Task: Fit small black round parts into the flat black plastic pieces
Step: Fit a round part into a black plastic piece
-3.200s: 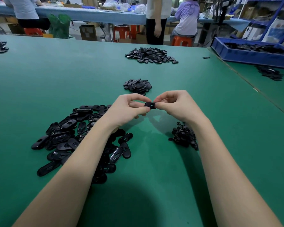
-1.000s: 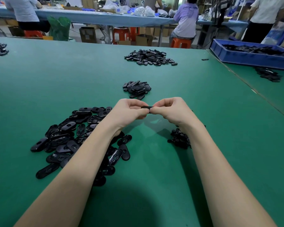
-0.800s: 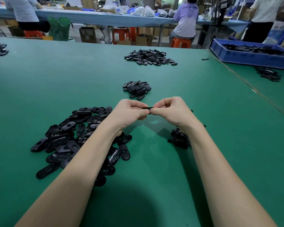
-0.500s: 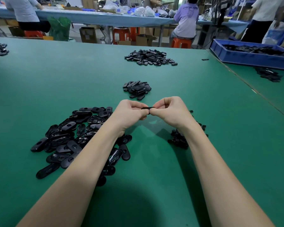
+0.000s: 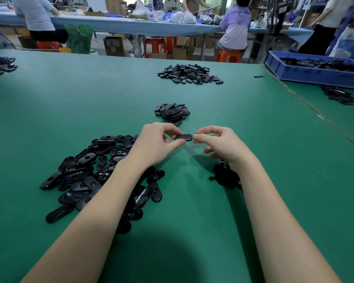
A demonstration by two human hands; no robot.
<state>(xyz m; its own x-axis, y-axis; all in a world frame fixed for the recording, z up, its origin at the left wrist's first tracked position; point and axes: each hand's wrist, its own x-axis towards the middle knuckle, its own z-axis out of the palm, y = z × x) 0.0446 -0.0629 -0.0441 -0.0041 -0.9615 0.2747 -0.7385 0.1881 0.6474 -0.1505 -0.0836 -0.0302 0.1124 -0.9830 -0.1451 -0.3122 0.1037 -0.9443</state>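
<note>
Far left on the green table (image 5: 253, 139): heap of flat black plastic pieces (image 5: 94, 172), unfilled by the look of it. Left hand (image 5: 155, 144), raised over that heap's edge, forearm angled in from lower left, pinching one flat piece (image 5: 184, 137) by its left end, thumb below. Judged fitted, ready for dropping on the small pile (image 5: 172, 112) beyond. Right hand (image 5: 221, 144), fingertips loosely curled at the piece's right end; gripping or merely touching, impossible to tell. Next, probably: another round part from the cluster (image 5: 225, 176) under the right wrist.
</note>
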